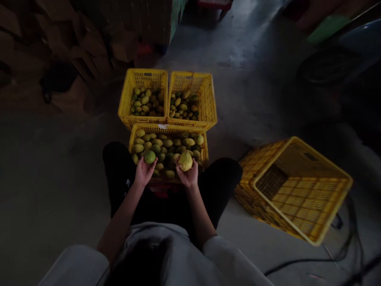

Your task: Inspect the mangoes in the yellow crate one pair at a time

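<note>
Head view looks down at a seated person whose left hand [145, 171] is closed around a round green citrus fruit [149, 157], while the right hand [188, 176] cups a larger yellowish, slightly pointed lemon-like fruit [185, 161]. Both fruits are held just above the near yellow slotted plastic crate [166, 128], which is heaped with the same fruit. Two more filled yellow crates [190, 79] stand side by side behind it, and an empty yellow crate [300, 190] lies tipped on the concrete floor [59, 159] to the right. Each fruit looks firm, fairly light and smooth-skinned, likely bruised by squeezing; a whole-palm grip around the middle suits it.
</note>
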